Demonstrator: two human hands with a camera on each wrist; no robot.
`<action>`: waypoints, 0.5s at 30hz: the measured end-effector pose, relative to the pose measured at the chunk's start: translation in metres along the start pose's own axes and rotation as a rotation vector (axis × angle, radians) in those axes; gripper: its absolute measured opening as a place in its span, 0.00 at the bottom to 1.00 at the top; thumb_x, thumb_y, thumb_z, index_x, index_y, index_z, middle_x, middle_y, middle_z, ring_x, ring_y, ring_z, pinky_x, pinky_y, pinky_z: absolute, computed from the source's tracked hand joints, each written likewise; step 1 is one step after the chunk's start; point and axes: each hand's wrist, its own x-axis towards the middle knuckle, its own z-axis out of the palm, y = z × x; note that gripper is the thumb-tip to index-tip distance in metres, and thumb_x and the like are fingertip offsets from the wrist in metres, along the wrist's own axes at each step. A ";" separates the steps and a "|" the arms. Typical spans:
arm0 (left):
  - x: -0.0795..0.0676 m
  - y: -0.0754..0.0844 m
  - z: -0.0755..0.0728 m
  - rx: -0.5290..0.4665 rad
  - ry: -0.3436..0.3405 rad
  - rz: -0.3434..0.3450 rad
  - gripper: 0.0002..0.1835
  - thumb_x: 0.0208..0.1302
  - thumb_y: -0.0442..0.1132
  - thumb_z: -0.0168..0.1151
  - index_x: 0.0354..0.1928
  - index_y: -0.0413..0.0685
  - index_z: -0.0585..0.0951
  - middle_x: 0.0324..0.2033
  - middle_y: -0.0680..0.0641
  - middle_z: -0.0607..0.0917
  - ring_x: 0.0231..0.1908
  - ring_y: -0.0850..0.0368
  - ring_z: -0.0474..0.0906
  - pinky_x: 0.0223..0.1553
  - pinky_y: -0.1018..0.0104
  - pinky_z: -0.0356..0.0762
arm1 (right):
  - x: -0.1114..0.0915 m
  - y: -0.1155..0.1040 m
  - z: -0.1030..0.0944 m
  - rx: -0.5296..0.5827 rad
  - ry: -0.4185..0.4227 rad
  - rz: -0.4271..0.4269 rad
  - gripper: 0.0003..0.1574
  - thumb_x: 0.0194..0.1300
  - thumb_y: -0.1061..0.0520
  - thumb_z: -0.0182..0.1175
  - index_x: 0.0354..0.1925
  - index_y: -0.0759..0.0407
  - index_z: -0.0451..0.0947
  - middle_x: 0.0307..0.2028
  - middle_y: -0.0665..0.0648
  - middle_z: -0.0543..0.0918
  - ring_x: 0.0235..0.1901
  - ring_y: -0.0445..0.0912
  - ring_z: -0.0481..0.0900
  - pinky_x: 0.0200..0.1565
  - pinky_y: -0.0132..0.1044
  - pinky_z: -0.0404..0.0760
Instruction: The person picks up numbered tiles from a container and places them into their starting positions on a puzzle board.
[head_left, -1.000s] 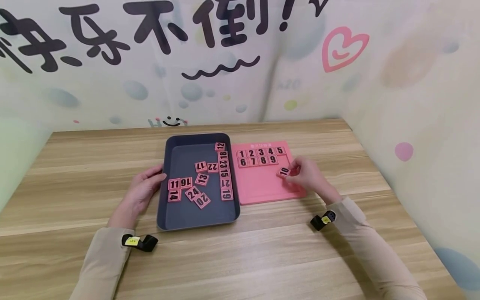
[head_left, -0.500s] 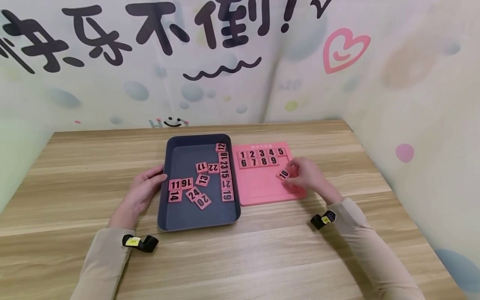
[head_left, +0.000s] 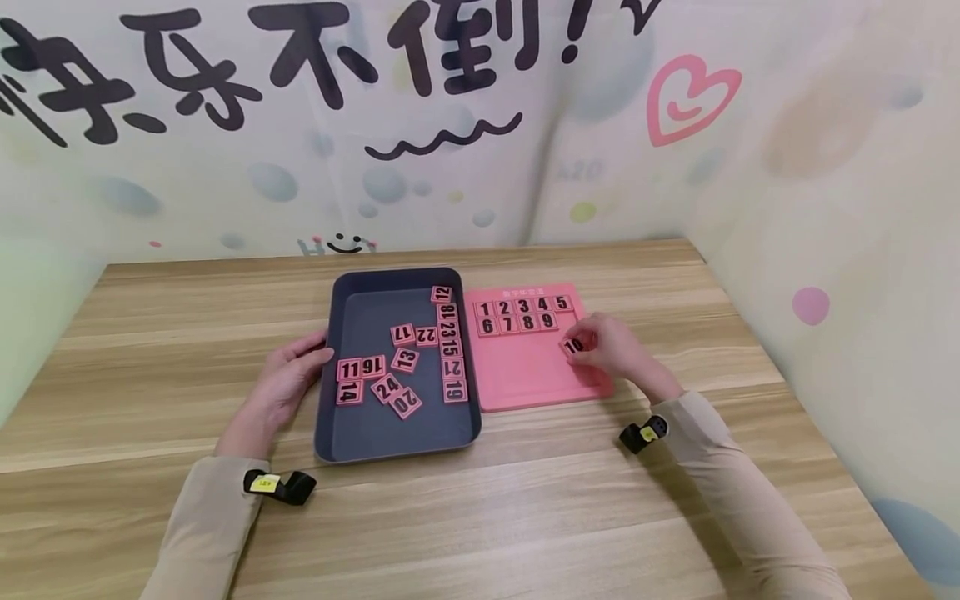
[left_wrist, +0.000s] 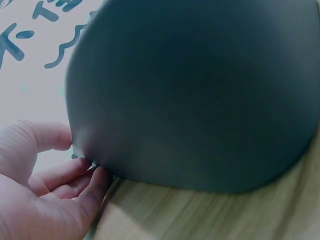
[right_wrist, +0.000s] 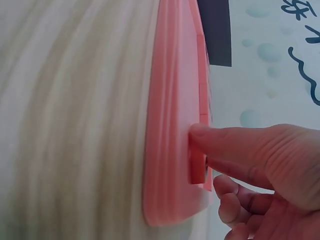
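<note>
My right hand (head_left: 611,346) pinches a pink number tile marked 10 (head_left: 573,347) over the right side of the pink puzzle board (head_left: 517,375). Tiles 1 to 9 (head_left: 522,314) stand in two rows along the board's upper part. In the right wrist view the thumb presses the held tile (right_wrist: 197,165) close to the board's surface. My left hand (head_left: 283,375) holds the left edge of a dark grey tray (head_left: 397,437), fingertips and thumb at its side in the left wrist view. Several loose number tiles, such as 13 (head_left: 405,360), lie in the tray at mixed angles.
The tray and board stand side by side on a wood-grain table (head_left: 525,517). A printed wall (head_left: 480,192) rises behind the table, and another wall (head_left: 847,250) runs along its right. Black wrist cameras are strapped over both sleeves.
Tile 10 has turned in my right fingers, from tilted to nearly upright, and has shifted slightly right. The left hand and tray stay in place.
</note>
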 end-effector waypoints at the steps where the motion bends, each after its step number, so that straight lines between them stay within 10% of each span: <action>1: 0.000 0.000 0.000 -0.004 0.001 -0.001 0.32 0.67 0.33 0.52 0.70 0.35 0.54 0.70 0.38 0.54 0.65 0.57 0.58 0.65 0.67 0.57 | 0.001 0.001 0.000 0.004 0.004 0.006 0.17 0.47 0.63 0.72 0.38 0.66 0.81 0.29 0.57 0.77 0.32 0.49 0.71 0.34 0.38 0.71; 15: 0.001 -0.001 -0.001 -0.006 0.001 0.003 0.32 0.67 0.33 0.53 0.70 0.35 0.54 0.69 0.37 0.55 0.64 0.59 0.60 0.65 0.67 0.57 | 0.008 0.012 0.000 0.090 0.017 0.050 0.19 0.50 0.61 0.71 0.40 0.68 0.78 0.28 0.57 0.78 0.28 0.47 0.73 0.32 0.36 0.75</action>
